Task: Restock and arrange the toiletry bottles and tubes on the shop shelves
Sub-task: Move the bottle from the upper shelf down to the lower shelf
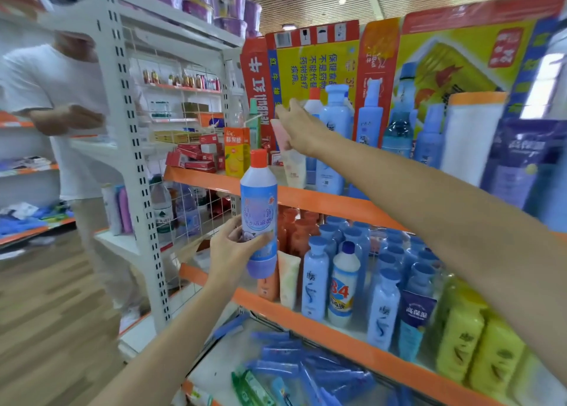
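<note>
Two hands work at the orange-edged upper shelf [306,198]. The left hand [233,252], below that shelf's front edge, curls its fingers around one upright blue bottle with an orange cap [258,212], held in the air in front of the shelf. The right hand [299,127] reaches above the shelf with fingers closed round the pink cap end of one pale tube [290,160], whose lower end stands on the shelf. Just beside the tube on the shelf stand at least three pale blue bottles [334,135]. One white bottle marked 84 [343,286] stands on the shelf below. One person in a white shirt [52,92] stands well left of the shelf.
</note>
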